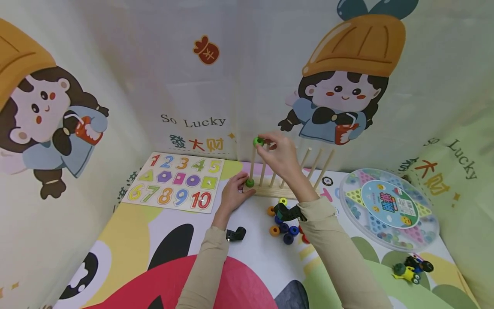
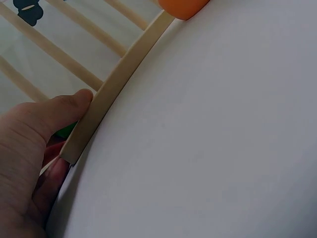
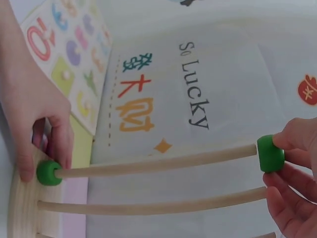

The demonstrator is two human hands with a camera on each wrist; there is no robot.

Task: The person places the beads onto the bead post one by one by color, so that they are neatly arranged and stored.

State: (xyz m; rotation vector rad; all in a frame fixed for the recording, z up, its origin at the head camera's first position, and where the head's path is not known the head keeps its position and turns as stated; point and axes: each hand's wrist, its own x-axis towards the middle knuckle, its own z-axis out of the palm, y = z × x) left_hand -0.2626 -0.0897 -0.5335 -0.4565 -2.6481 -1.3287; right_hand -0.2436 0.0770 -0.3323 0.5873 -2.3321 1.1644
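A wooden peg rack stands across the table, its flat base (image 1: 266, 191) carrying a row of upright pegs. My left hand (image 1: 234, 194) grips the base's left end, the thumb (image 2: 74, 105) pressed along its edge in the left wrist view. Low on the leftmost peg (image 3: 158, 164), a green bead (image 3: 48, 173) rests against the base. Between thumb and fingers, my right hand (image 1: 283, 156) pinches a second green bead (image 3: 271, 153) right at that peg's top end. Loose beads lie in front of the rack, among them an orange one (image 1: 274, 231), a blue one (image 1: 288, 238) and a yellow one (image 1: 283, 201).
A number puzzle board (image 1: 173, 182) lies left of the rack. To the right is a round, clear-lidded game case (image 1: 390, 209), with small toy figures (image 1: 405, 272) nearer the front. A black ring (image 1: 327, 181) lies by the rack's right end. Printed cloth (image 1: 251, 86) hangs behind.
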